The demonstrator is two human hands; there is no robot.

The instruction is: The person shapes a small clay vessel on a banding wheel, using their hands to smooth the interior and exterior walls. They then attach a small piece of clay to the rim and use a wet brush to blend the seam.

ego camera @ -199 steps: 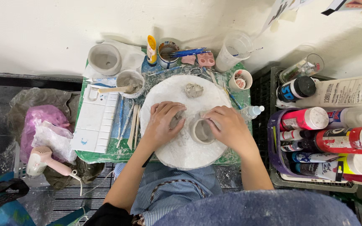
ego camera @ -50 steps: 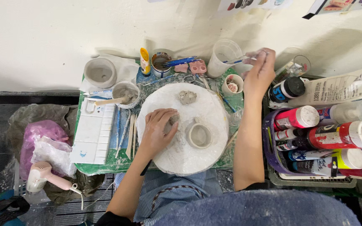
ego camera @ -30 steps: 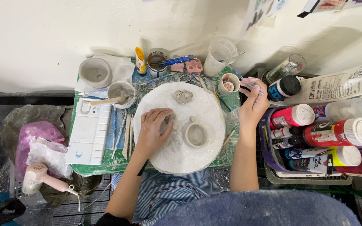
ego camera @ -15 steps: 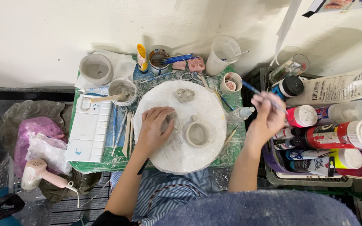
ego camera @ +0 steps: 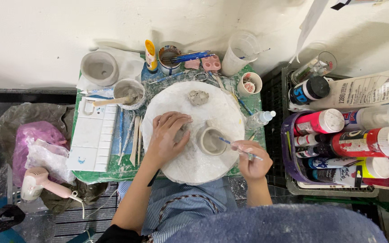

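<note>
Her right hand (ego camera: 253,164) has come back from the cups at one o'clock, fingers pinching a thin brush (ego camera: 237,148) over the clay cup (ego camera: 211,141); left hand (ego camera: 167,137) steadies it, fingers spread.

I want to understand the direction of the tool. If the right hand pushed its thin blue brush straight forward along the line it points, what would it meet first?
The right hand points the thin blue brush up-left at the small grey clay cup; it would probably meet the cup's rim or inside first. Depth is unclear.
</note>
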